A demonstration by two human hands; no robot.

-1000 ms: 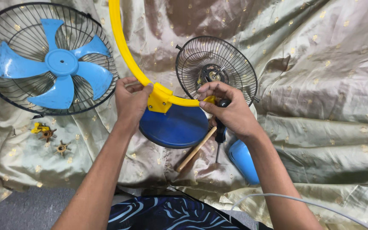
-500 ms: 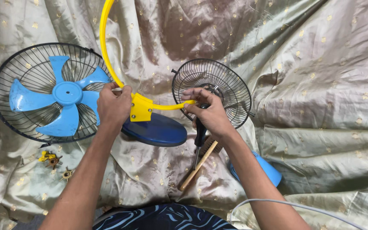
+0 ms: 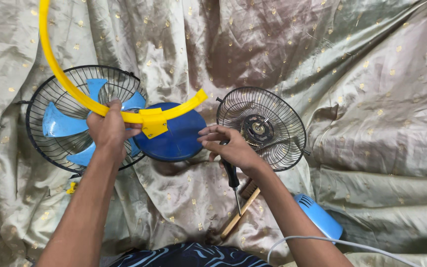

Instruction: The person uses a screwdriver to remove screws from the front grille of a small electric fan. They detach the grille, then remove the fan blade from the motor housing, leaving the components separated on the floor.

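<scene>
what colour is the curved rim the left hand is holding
Yellow: the curved rim in the left hand shows best in the head view.

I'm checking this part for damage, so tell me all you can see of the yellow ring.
The yellow ring is a thin, flat band of glossy plastic, curved in an open arc. A squarish yellow clasp sits on it near the free end, which hangs unattached over the blue disc. The left hand grips it beside the clasp; the right hand is off it. It is raised above the fan guard, and its upper part runs out of frame. No cracks show.
</scene>
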